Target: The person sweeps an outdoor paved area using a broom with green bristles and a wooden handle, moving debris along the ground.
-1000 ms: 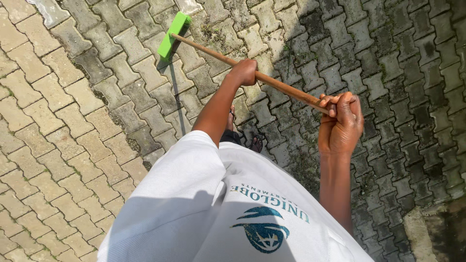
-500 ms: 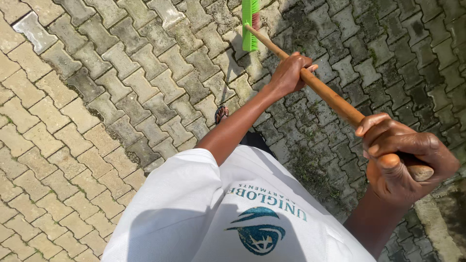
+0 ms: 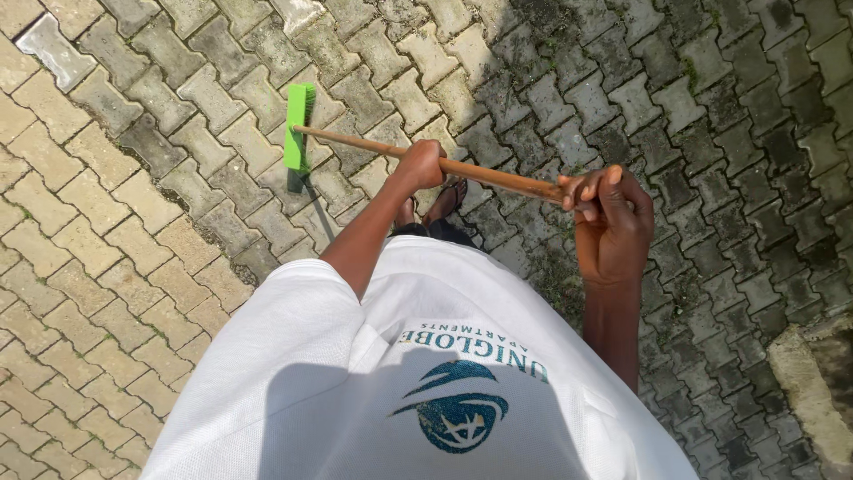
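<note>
I hold a push broom with a long brown wooden handle (image 3: 498, 178) and a bright green head (image 3: 298, 125). The head rests on the interlocking paving bricks (image 3: 133, 222) ahead and to my left. My left hand (image 3: 420, 164) grips the handle partway down. The upper end of the handle sits inside my right hand (image 3: 611, 220), fingers wrapped around it. The handle runs nearly level from right to left across my front.
My white shirt (image 3: 418, 373) with a blue-green emblem fills the lower middle. A sandalled foot (image 3: 449, 197) shows under the handle. Pavers on the right are darker and mossy. A rough concrete edge (image 3: 813, 382) lies at the lower right.
The broom head has swung from the top centre down and to the left. Both hands moved with the handle, my right hand rising away from the camera.
</note>
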